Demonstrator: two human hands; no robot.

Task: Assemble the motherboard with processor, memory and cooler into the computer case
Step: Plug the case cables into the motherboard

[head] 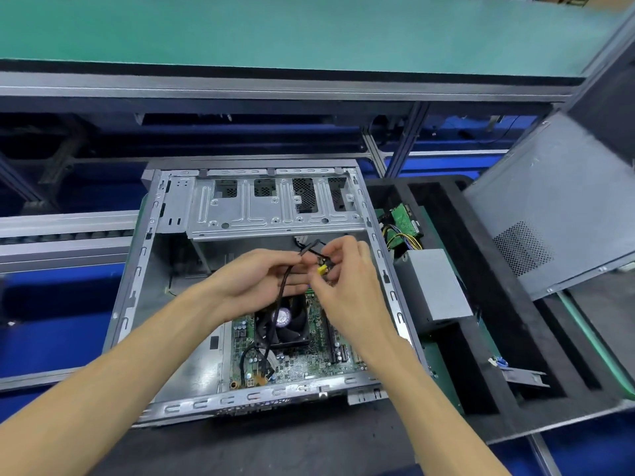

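Note:
An open metal computer case (137,269) lies on its side in front of me. Inside its near half sits the green motherboard (302,365) with a black cooler fan (288,321) on it. Both hands hover over the case above the fan. My left hand (261,280) grips a black sleeved cable (280,297) that hangs down toward the fan. My right hand (347,283) pinches a small yellow connector (322,269) at the end of the wiring. The board's top part is hidden behind my hands.
A black foam tray (498,304) to the right holds a grey power supply (433,286) with yellow wires and a green board (405,218). The case's grey side panel (549,201) leans at the right. A conveyor rail (62,231) runs on the left.

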